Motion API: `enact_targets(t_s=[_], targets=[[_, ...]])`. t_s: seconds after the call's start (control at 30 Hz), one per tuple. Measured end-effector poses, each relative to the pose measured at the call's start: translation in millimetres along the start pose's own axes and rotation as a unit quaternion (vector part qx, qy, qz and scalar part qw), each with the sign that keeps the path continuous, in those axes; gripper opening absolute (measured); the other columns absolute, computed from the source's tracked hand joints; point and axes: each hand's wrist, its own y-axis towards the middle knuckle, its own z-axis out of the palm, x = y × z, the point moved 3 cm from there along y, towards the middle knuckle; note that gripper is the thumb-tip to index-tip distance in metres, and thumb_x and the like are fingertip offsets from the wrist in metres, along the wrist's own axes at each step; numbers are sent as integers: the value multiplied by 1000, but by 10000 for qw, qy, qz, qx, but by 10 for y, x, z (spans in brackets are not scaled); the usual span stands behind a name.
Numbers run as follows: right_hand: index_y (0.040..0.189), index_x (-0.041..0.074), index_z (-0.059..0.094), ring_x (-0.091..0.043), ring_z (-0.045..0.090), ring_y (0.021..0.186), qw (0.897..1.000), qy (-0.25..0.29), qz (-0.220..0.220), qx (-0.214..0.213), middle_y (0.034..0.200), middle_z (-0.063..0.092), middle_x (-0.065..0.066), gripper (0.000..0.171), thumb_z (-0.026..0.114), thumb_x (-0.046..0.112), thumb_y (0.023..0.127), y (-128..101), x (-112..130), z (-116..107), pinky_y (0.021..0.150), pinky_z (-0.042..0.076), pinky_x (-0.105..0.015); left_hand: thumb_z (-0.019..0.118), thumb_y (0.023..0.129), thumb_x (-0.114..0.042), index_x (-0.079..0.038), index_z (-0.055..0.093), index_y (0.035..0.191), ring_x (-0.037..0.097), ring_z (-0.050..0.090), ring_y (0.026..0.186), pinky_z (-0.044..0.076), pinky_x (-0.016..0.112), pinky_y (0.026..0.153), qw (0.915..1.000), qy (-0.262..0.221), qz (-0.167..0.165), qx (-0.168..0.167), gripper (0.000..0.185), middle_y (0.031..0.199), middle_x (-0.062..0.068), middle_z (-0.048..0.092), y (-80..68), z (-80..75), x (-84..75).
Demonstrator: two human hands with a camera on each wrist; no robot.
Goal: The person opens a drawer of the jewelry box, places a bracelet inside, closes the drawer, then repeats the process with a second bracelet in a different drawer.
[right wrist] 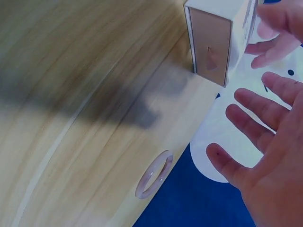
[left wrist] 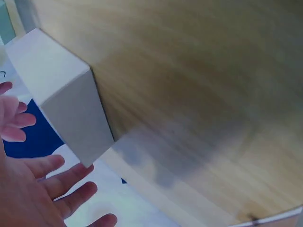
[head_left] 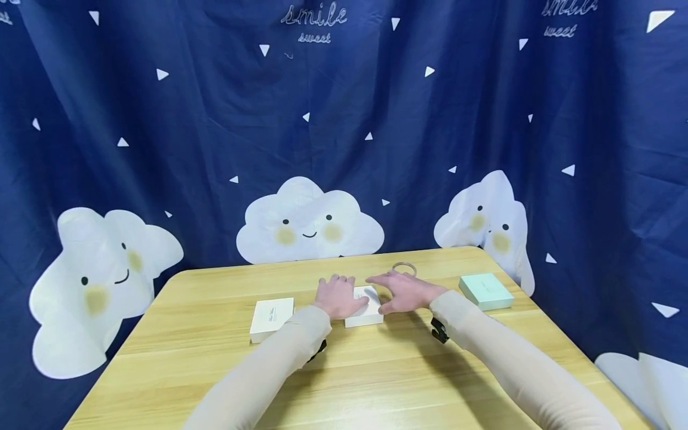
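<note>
A small white box (head_left: 371, 300) lies near the middle of the table, between my two hands. At its left side is my left hand (head_left: 337, 298), thumb reaching over the top. In the left wrist view the left hand (left wrist: 28, 194) has its fingers extended, fingertips close to a box corner. My right hand (head_left: 405, 291) is spread at the box's right side, thumb and forefinger apart; the right wrist view shows its fingers (right wrist: 258, 111) straight and holding nothing. The box end facing that side is tan with a small triangular mark. Just beyond the right hand lies a pale pinkish bangle (right wrist: 146, 175).
Another white box (head_left: 271, 316), with dark lettering on its lid, sits to the left. A mint green box (head_left: 486, 291) rests near the table's right edge. Behind the wooden table (head_left: 376, 382) hangs a dark blue curtain (head_left: 344, 149) with clouds.
</note>
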Motion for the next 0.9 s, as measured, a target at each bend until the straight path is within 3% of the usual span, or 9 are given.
enact_targets(t_s=[0.2, 0.43, 0.6, 0.9], targets=[[157, 23, 37, -32, 39, 145, 9994, -14, 258, 246, 158, 44, -3, 95, 81, 51, 77, 30, 20, 51, 114, 31, -63, 51, 83, -81, -13, 44, 153, 30, 45, 141, 31, 64, 113, 9990, -95, 339, 283, 97, 148, 8, 55, -71, -39, 72], [157, 18, 37, -29, 46, 138, 9995, -162, 189, 200, 153, 49, -6, 102, 86, 46, 73, 69, 6, 132, 112, 37, -54, 65, 75, -78, -11, 39, 156, 29, 42, 142, 29, 67, 112, 9951, -226, 746, 606, 108, 151, 9, 52, -169, -84, 90], [158, 19, 36, -25, 48, 134, 9991, -340, 183, 167, 151, 51, -4, 101, 86, 44, 74, 100, -7, 174, 111, 39, -48, 73, 76, -67, -12, 34, 157, 29, 41, 143, 28, 67, 113, 9944, -267, 822, 606, 106, 152, 9, 51, -178, -70, 94], [157, 15, 37, -29, 47, 136, 9995, -274, 106, 83, 150, 52, -8, 100, 87, 40, 74, 128, 22, 135, 111, 39, -54, 79, 73, -61, -11, 33, 158, 28, 42, 142, 31, 63, 113, 9953, -304, 793, 465, 109, 150, 7, 53, -139, -61, 126]])
